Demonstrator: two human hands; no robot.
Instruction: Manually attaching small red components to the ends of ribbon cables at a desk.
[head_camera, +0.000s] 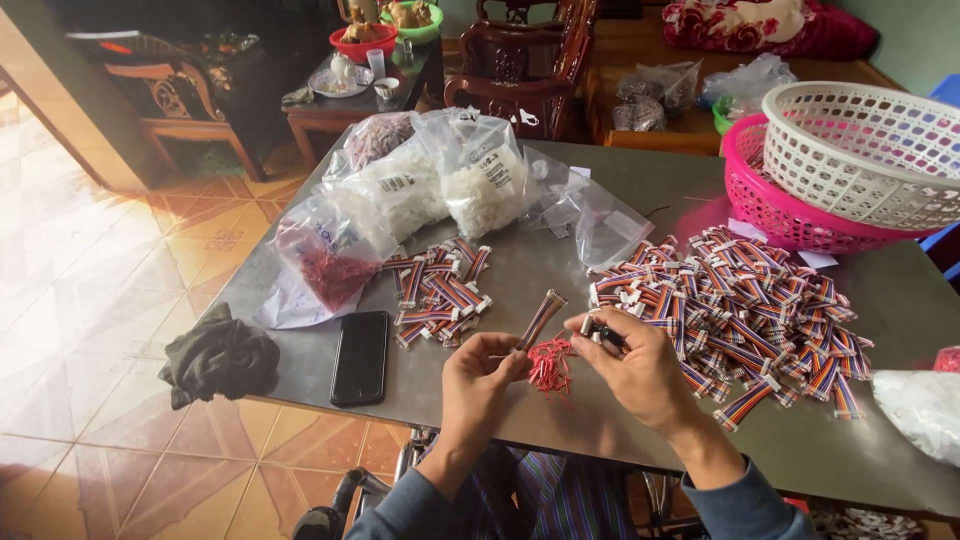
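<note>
A short striped ribbon cable (541, 318) stands tilted up off the grey table (560, 420), its lower end pinched in the left hand (478, 375) so the free end points toward the other hand, where it can be worked on. The right hand (636, 368) is curled narrow around a small dark piece (603, 334) at its fingertips, held close beside the cable end; what exactly it is I cannot tell. Just under both hands lies a little heap of red bits (550, 363), near enough to pick from without reaching.

To the right, a big loose pile of striped cables (745, 310) spreads out within easy arm's length, and a smaller, tidier batch of cables (440, 290) sits to the left of the hands, kept apart from the big one. Behind that, clear plastic bags of white parts (470, 185) and one with red parts (330, 265) are pushed to the back edge. A black phone (360, 357) and a dark cloth (220, 358) lie off to the left near the table edge. A white basket (870, 150) rests tilted inside a pink basket (780, 215) at the far right corner.
</note>
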